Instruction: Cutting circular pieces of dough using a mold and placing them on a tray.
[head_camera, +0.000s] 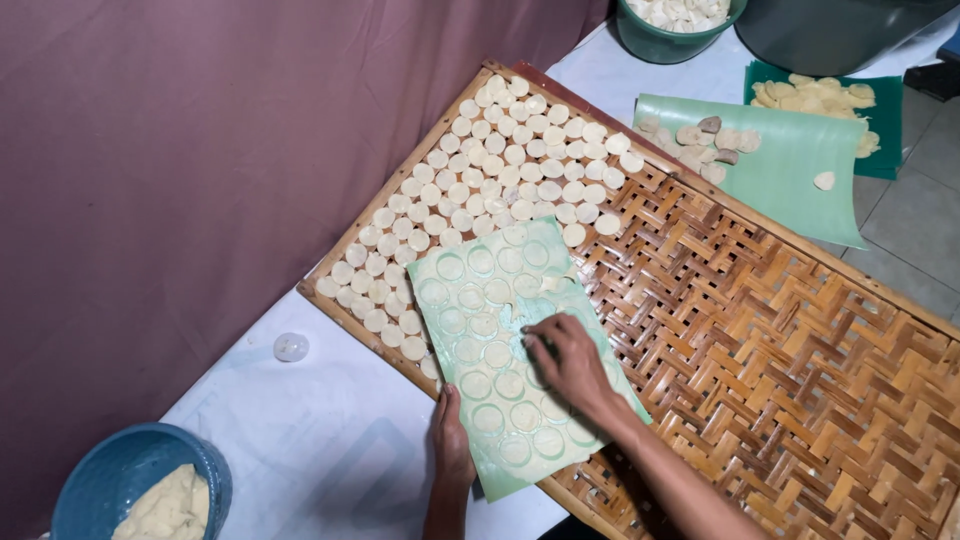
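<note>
A pale green plastic sheet (480, 300) covered in thin dough with round discs cut into it lies on a woven bamboo tray (800, 340). My right hand (570, 362) rests on the sheet's middle, fingertips pressing at a disc near a torn patch. My left hand (450, 440) lies flat against the sheet's near-left edge, holding it down. Several rows of round pale dough discs (500, 170) cover the tray's far-left part, just beyond the sheet.
A blue bowl of dough (140, 490) stands at the near left on a white cloth, with one stray disc (291, 347) beside the tray. Two more green sheets with dough scraps (770, 160) and a green bowl (675, 25) lie at the far side. A maroon curtain hangs left.
</note>
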